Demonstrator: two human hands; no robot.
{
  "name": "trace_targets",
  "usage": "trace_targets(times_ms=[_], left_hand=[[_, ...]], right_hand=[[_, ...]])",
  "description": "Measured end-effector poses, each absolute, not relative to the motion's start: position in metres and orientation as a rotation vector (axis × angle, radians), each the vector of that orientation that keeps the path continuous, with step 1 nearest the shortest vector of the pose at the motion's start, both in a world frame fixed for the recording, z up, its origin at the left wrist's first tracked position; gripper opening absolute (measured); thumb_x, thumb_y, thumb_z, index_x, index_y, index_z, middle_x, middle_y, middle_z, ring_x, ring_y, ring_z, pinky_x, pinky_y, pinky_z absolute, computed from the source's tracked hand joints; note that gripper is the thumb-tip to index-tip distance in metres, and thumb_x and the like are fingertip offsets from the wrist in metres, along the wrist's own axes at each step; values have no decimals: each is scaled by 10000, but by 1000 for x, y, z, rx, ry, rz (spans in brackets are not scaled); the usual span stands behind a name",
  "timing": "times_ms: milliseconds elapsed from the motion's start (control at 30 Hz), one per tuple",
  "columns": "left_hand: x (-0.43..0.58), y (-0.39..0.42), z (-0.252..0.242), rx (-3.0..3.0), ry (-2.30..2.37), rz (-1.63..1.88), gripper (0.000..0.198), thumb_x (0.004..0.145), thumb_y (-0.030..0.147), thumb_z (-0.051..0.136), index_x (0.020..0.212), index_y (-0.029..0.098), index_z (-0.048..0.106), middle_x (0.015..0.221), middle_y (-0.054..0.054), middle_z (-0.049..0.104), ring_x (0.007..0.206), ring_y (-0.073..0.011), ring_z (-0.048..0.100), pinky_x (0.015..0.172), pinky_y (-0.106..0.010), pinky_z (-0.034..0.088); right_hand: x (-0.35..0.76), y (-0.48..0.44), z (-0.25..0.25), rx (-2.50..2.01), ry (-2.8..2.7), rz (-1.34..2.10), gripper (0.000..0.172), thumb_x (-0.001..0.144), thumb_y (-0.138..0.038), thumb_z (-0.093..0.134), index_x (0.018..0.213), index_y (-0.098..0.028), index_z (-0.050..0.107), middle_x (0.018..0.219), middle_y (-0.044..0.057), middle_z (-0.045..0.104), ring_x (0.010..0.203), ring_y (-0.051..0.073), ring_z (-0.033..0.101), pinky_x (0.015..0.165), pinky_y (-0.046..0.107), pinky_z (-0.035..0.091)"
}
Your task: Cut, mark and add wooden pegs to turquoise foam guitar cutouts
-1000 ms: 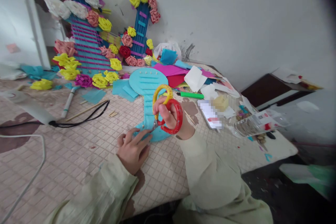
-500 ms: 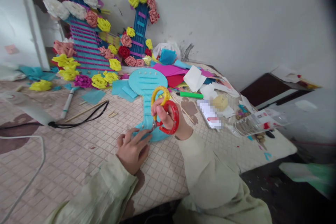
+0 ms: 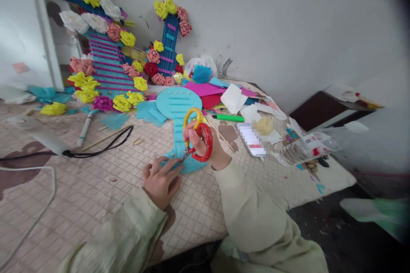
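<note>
A light-blue, guitar-shaped craft piece point(image 3: 178, 113) lies on the table, with raised ridges and a row of small pegs on its rounded far end. My right hand point(image 3: 200, 140) is closed on scissors point(image 3: 207, 150) with one yellow and one red handle loop. Their blades point down at the near end of the piece, their tips close to my left fingers. Whether the blades are apart cannot be made out. My left hand point(image 3: 162, 182) rests with its fingers spread over the left edge of that near end. The hands partly cover this part.
Flower-decorated craft pieces point(image 3: 110, 64) lean against the wall. Behind and right lie coloured paper point(image 3: 205, 89), a green marker point(image 3: 229, 117), a phone point(image 3: 251, 140) and a plastic bottle point(image 3: 304, 147). A white corded tool point(image 3: 38, 134) and a stick point(image 3: 105, 137) are at left.
The view has shifted slightly, so the background sits a little lower. Both hands stay at the near end of the blue piece, the right still holding the scissors.
</note>
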State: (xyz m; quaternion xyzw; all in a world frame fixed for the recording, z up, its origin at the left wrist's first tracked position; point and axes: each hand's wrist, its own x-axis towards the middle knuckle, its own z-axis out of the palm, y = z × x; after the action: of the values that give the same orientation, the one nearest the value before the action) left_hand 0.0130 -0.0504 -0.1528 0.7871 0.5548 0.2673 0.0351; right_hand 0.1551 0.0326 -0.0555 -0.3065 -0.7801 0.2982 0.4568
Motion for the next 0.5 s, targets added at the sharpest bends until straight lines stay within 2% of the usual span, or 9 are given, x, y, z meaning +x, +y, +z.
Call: trace_targets(times_ms=[200,500], left_hand=[[14,-51,-151,2409,1726,798,289,789,248,466,1034,313,605,1160,8,593,1087,-284,401,848,-494,293],[16,-52,-149,2455,1764,822,294,771,241,446,991,289,634,1144,5,607,1036,-280,406,834,-505,296]], right_hand=[[156,30,-51,-789,-1916,787,311,856,-446,407,700,-192,495,620,-4,513,588,132,516,568,266,439],[162,25,-42,-754,-1914,848,278,869,-397,414,708,-191,506,561,-15,499,562,129,523,514,248,434]])
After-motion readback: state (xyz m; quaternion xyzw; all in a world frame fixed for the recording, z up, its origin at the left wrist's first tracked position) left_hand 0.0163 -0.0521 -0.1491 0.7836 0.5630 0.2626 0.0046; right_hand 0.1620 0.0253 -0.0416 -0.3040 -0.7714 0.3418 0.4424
